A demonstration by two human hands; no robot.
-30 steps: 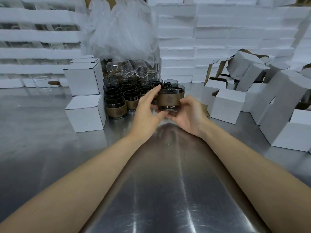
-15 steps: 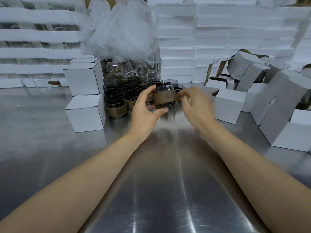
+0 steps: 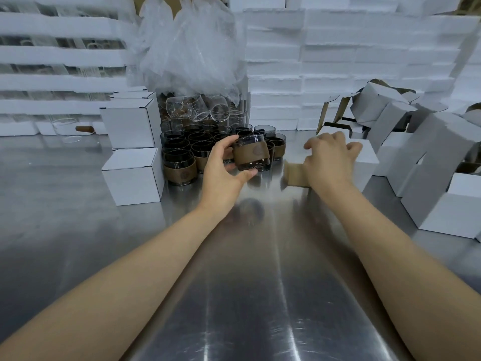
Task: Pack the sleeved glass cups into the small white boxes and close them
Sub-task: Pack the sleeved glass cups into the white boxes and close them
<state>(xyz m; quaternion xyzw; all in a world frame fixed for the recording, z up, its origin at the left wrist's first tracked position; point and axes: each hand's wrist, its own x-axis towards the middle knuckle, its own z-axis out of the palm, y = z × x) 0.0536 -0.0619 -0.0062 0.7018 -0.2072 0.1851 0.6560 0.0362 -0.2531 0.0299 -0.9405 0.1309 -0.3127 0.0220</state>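
— While both forearms reach out over the brushed steel counter [image 3: 161, 256], how do the hands lie?
— Apart. The left hand [image 3: 223, 173] grips a clear glass cup with a brown sleeve [image 3: 251, 156], lifted off the counter, thumb under its base.
— And the right hand [image 3: 329, 158]?
— Fingers curled at a small white cardboard box [image 3: 367, 165] with a brown flap [image 3: 294, 175]; blurred, so I cannot tell whether it grips. Beyond, more sleeved cups [image 3: 179, 168] cluster, partly hidden.

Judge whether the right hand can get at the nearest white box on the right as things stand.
Probably yes. The right hand is at the nearest white box, nothing between them; blur hides whether it grips. The left hand holds a sleeved cup clear to the side.
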